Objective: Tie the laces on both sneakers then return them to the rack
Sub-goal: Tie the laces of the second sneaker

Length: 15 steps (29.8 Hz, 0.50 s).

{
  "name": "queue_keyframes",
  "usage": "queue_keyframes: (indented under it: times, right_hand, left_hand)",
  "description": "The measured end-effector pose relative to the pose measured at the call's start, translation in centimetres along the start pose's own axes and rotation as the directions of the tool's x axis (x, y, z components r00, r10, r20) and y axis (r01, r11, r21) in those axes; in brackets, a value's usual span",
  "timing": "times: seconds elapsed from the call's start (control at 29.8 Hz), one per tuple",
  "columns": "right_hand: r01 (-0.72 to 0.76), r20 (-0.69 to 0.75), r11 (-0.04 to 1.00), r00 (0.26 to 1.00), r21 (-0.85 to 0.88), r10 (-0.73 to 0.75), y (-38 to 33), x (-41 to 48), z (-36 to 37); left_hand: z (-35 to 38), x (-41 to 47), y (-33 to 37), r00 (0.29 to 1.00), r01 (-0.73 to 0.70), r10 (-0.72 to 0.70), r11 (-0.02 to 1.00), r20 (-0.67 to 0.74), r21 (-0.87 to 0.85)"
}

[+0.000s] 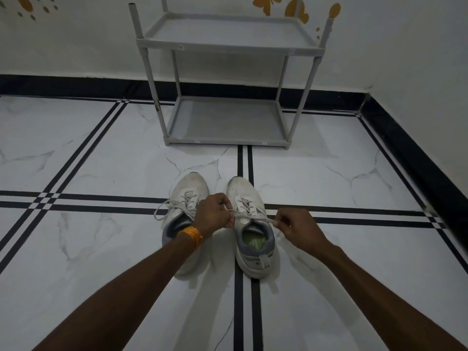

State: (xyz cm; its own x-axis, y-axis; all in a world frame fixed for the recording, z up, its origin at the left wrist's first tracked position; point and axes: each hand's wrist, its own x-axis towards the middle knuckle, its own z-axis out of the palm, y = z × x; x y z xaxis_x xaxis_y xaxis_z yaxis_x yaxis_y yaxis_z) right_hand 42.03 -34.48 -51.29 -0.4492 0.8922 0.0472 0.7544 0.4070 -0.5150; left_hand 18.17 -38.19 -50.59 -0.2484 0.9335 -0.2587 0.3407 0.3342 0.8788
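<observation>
Two white sneakers with grey collars stand side by side on the tiled floor, toes pointing away from me. The left sneaker (188, 188) has a tied bow whose loops hang to its left. Over the right sneaker (249, 239) both hands pull a white lace (253, 218) taut across the tongue. My left hand (214, 211), with an orange thread band on the wrist, pinches one end of the lace. My right hand (295, 225) pinches the other end. The grey two-shelf rack (228, 45) stands against the wall beyond the shoes, with nothing on either shelf.
The floor is white marble tile with black double stripes (244, 312). A black skirting (417, 158) runs along the back wall and the right wall. Orange butterfly stickers mark the wall above the rack.
</observation>
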Motion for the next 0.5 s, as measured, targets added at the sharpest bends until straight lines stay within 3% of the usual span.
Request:
queue_keyframes:
  times: [0.13,0.2,0.3,0.4,0.44,0.5]
  right_hand:
    - [-0.040,0.004,0.999,0.999,-0.011,0.040,-0.1,0.3,0.3]
    - [-0.118,-0.004,0.988,0.993,0.102,0.119,-0.1,0.2,-0.1]
    - [-0.313,0.063,0.821,0.944,0.478,0.323,-1.1,-0.1,-0.2]
    - [-0.446,0.106,0.657,0.866,0.608,0.490,-2.1,0.7,0.7]
    - [-0.471,0.069,0.665,0.842,0.580,0.536,-2.4,0.8,1.0]
    - [-0.436,-0.056,0.841,0.877,0.322,0.476,-2.6,0.8,1.7]
  left_hand:
    - [0.4,0.3,-0.4,1.000,0.008,-0.006,0.997,-0.022,0.073]
    - [0.5,0.1,-0.6,1.000,-0.025,0.027,0.992,-0.009,0.126]
    - [0.7,-0.3,-0.6,0.993,-0.089,0.106,0.956,-0.046,0.279]
    - [1.0,-0.2,-0.8,0.988,-0.042,0.083,0.955,-0.128,0.293]
    - [1.1,-0.1,-0.7,0.986,-0.028,0.073,0.958,-0.147,0.287]
    - [1.4,0.0,-0.6,0.985,-0.020,0.075,0.946,-0.156,0.324]
